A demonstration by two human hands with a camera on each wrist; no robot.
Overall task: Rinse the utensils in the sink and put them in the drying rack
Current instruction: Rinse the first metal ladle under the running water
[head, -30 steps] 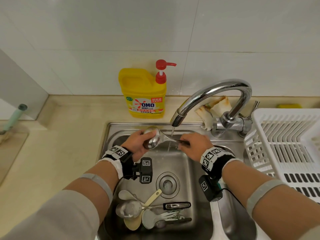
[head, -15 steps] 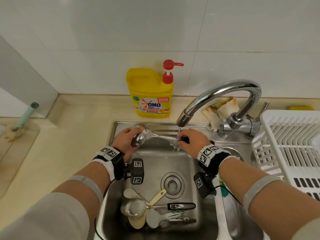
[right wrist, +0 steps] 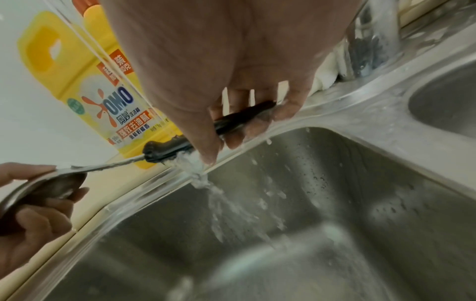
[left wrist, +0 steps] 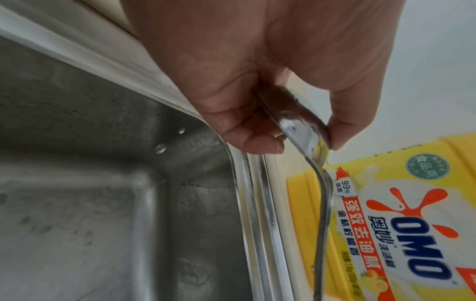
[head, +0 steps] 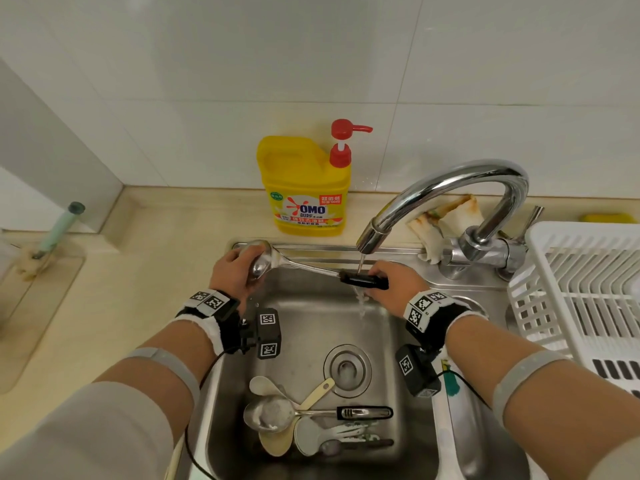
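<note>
A steel ladle [head: 301, 263] with a black handle lies crosswise over the back of the sink [head: 311, 323]. My left hand [head: 235, 271] grips its bowl [left wrist: 296, 120] between thumb and fingers. My right hand [head: 388, 285] curls round the black handle [right wrist: 185, 146], and water from the faucet [head: 450, 188] runs onto that handle and splashes down. Several more utensils [head: 311, 420] lie piled at the sink's front: a second ladle, pale spoons and a fork. The white drying rack [head: 585, 289] stands at the right.
A yellow dish soap bottle [head: 304, 188] with a red pump stands behind the sink. A folded rag [head: 446, 216] lies behind the faucet base. A brush [head: 52, 233] rests on the counter at far left. The drain [head: 347, 370] sits mid-sink.
The ladle has shifted left, so the water now falls on its black handle instead of near the bowl. My right hand slid back along the handle. The view has drifted left.
</note>
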